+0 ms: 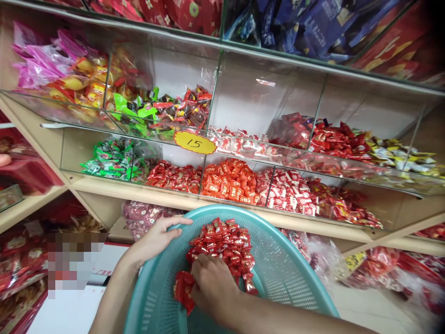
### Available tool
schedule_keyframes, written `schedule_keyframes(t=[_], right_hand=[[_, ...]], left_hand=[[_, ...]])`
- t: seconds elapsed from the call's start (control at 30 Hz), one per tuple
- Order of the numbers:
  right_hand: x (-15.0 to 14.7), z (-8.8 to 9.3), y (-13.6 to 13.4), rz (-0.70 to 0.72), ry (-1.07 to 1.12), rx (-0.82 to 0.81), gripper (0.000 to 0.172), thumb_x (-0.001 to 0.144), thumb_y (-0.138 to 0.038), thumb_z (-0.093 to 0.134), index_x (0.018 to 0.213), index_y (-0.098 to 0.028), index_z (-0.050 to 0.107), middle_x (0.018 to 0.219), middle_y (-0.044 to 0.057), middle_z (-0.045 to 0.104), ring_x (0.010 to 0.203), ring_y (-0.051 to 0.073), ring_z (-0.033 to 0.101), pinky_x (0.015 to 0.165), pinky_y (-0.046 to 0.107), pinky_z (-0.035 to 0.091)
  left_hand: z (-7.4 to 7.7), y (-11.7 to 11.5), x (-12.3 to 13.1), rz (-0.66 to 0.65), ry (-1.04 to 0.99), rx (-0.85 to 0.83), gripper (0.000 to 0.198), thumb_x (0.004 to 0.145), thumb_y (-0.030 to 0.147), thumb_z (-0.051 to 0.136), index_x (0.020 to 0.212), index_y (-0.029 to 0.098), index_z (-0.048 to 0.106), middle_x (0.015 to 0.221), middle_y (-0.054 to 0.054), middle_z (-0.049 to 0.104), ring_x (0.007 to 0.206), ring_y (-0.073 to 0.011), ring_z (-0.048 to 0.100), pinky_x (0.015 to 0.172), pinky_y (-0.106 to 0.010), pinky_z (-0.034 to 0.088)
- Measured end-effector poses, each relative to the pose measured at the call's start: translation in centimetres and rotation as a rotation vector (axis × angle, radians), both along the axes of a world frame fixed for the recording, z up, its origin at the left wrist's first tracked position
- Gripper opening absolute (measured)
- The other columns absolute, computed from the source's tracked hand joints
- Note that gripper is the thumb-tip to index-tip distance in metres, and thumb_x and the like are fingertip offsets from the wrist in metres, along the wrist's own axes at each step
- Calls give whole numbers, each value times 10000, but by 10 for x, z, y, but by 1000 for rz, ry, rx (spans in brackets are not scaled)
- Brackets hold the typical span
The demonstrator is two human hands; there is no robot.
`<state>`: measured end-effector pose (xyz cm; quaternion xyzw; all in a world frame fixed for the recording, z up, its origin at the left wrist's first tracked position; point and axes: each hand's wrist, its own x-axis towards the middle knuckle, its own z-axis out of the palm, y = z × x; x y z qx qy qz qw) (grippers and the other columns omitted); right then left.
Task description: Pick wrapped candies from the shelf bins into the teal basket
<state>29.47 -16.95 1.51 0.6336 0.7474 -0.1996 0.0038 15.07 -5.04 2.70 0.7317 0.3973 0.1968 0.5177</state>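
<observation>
A teal plastic mesh basket [292,260] sits low in front of me, with a heap of red-wrapped candies [225,241] inside it. My left hand [156,241] grips the basket's near-left rim, fingers curled over the edge. My right hand [213,285] is down in the basket with its fingers closed on a bunch of the red candies at the heap's near side.
Glass-fronted shelf bins behind the basket hold wrapped sweets: green [111,160], red [174,178], orange-red [231,181], red-and-white [288,190]. A yellow price tag marked 15 [194,142] sticks to the glass. Bagged goods lie on the floor at right [382,269].
</observation>
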Motion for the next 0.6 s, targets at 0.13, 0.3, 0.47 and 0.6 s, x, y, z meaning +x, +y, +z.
schedule_keyframes(t=[0.13,0.3,0.47,0.6], right_hand=[[-4,-3,-6,22,24,27,307,715,-154,490,982,-123,639,1031,143,630,980,275,582,862,412,458],[-4,-13,-7,29,23,-3,287,711,-186,533,970,-135,646,1023,134,629,961,274,589,833,394,468],[2,-18,-6,44,-3,-1,288,733,-173,517,992,-154,643,1006,123,636,979,263,584,831,376,459],[11,11,2,55,-36,32,241,732,-185,538,937,-156,660,974,118,651,936,254,602,785,355,468]], left_hand=[[0,0,0,22,-6,-32,417,732,298,552,1116,172,655,1271,-55,576,1158,-218,522,1066,-338,324],[1,-1,0,23,6,-35,427,723,313,549,1112,177,659,1328,-55,527,1222,-230,471,1090,-349,284],[2,-1,-1,18,19,-32,441,730,326,544,1126,161,647,1321,-79,529,1187,-224,495,1086,-361,281],[3,-1,-1,-3,21,-6,434,733,327,537,1111,146,648,1276,-89,562,1192,-222,485,1079,-351,279]])
